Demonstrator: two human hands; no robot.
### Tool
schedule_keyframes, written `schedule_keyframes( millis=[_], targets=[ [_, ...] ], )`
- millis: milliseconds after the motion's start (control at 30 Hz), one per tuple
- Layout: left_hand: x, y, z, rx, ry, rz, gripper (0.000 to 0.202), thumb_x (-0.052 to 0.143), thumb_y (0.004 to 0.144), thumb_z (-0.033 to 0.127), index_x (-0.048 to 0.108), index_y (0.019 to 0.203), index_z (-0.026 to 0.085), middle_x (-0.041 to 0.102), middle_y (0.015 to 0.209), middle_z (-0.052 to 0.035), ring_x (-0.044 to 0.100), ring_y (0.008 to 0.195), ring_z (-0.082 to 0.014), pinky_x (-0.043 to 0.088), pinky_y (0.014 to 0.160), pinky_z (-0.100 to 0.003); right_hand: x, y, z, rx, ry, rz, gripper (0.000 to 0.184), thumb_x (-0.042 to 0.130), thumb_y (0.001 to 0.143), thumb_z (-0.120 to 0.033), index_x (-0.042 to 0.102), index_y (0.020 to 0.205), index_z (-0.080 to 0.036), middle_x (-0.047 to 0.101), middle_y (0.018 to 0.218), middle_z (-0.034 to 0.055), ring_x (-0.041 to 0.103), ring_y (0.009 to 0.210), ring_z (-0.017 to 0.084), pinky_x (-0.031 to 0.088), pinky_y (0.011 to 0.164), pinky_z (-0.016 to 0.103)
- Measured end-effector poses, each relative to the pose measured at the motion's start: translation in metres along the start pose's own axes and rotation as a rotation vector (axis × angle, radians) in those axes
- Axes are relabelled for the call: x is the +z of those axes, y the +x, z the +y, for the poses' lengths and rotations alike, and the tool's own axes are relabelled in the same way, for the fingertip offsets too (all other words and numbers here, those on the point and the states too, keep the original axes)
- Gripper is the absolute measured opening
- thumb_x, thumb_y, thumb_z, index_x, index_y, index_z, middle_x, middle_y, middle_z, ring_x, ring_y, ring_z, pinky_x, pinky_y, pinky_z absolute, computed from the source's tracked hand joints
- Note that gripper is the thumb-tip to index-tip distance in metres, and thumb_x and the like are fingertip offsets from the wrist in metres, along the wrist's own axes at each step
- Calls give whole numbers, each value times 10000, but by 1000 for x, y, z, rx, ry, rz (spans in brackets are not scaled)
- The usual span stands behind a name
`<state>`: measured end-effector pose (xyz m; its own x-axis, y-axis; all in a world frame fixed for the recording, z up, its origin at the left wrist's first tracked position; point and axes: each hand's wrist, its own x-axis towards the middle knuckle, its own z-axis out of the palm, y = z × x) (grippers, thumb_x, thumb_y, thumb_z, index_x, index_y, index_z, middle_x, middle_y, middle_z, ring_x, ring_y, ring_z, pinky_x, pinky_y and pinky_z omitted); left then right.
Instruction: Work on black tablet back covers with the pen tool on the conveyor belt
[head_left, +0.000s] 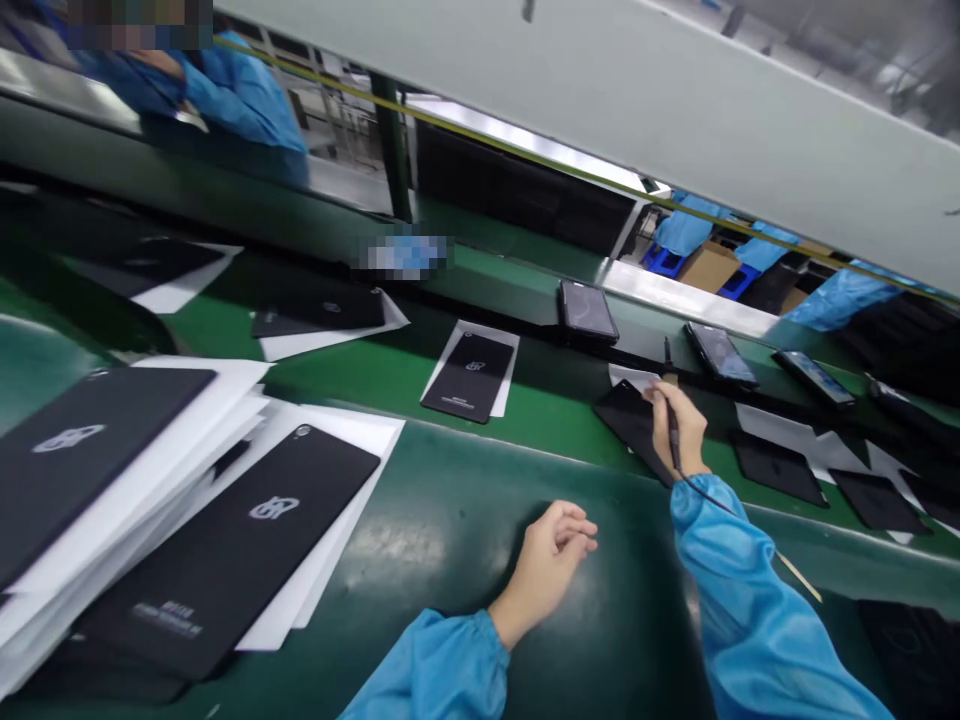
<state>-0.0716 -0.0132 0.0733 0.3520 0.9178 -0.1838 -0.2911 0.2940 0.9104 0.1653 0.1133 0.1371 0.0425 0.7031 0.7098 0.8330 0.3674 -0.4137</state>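
Observation:
My right hand (681, 425) is closed around a slim black corded tool (673, 435), pen-like, its thin tip pointing up and away from me. The cord runs back along my blue sleeve. Just left of that hand, a black back cover (630, 420) lies on a white sheet, partly hidden by my fingers. My left hand (546, 565) rests over the dark green bench with loosely bent fingers, nothing in it. Farther off, another black cover (471, 375) with a pale logo lies on white paper on the green belt.
Stacked black covers (262, 515) with white sheets fill the left side. More covers (780, 467) lie along the belt (360, 385). Several dark-framed devices (589, 310) sit on the ledge behind. A white overhead panel (600, 90) slants above. A person in blue (247, 95) sits across.

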Motion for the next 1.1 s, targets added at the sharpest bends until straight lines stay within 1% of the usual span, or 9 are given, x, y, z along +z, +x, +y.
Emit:
schedule_keyframes(
  millis=[67,133,233,333,533,667,800,933,1100],
  targets=[
    [3,-3,-1,79,45,46,122,576,870,161,554,988,183,744,904,-82,734,764,-198,559,705,-318,32,-9,-18,-14,98,-105,359,391,997,-235,604,1284,-200,715,847,41,716,788,186,594,829,362],
    [5,-8,-1,194,112,101,91,527,923,180,551,1010,187,747,888,-78,737,770,-200,562,718,-321,67,-20,-40,-35,167,-206,343,386,978,-204,635,1214,-202,712,807,27,718,734,170,605,762,322],
    [3,-14,1,383,218,179,104,481,963,177,568,1017,194,737,900,-70,729,807,-192,563,767,-320,117,-29,-75,-69,189,-293,287,413,960,-185,683,1053,-208,737,979,79,727,924,200,584,874,345],
    [0,-18,5,566,321,290,154,478,952,129,593,1021,204,702,919,-62,700,855,-189,555,804,-316,156,-28,-109,-83,165,-359,214,497,951,-219,673,1070,-205,666,1257,143,634,1187,253,521,1005,407],
    [-8,-19,16,811,403,472,226,477,915,77,581,1063,214,650,994,-89,647,958,-228,540,881,-380,205,-17,-165,-87,94,-464,343,658,908,-379,594,1202,-214,565,1400,173,400,1395,372,276,1116,683],
    [-18,-17,21,729,381,538,208,471,931,119,624,1020,229,663,1039,-110,633,1020,-268,505,948,-439,223,-11,-188,-34,-32,-568,444,672,893,-504,556,1202,-207,491,1469,190,285,1454,407,186,1111,727],
    [-23,-14,22,629,297,570,146,530,927,217,666,972,247,679,1064,-114,629,1048,-302,465,1003,-474,232,-7,-197,55,-176,-625,492,661,899,-523,530,1226,-179,451,1488,218,300,1431,433,176,1095,732],
    [-24,-13,20,636,286,542,161,523,928,207,670,976,251,684,1075,-108,628,1059,-297,457,1017,-470,225,-6,-198,25,-265,-626,410,667,908,-472,557,1168,-175,532,1398,217,418,1345,409,301,1067,688],
    [-19,-17,18,652,291,475,218,455,954,191,661,1011,235,676,1082,-119,624,1077,-283,470,1015,-466,195,-9,-189,2,-251,-585,281,644,950,-372,611,1134,-162,644,1171,132,618,1095,276,522,936,462]
  ],
)
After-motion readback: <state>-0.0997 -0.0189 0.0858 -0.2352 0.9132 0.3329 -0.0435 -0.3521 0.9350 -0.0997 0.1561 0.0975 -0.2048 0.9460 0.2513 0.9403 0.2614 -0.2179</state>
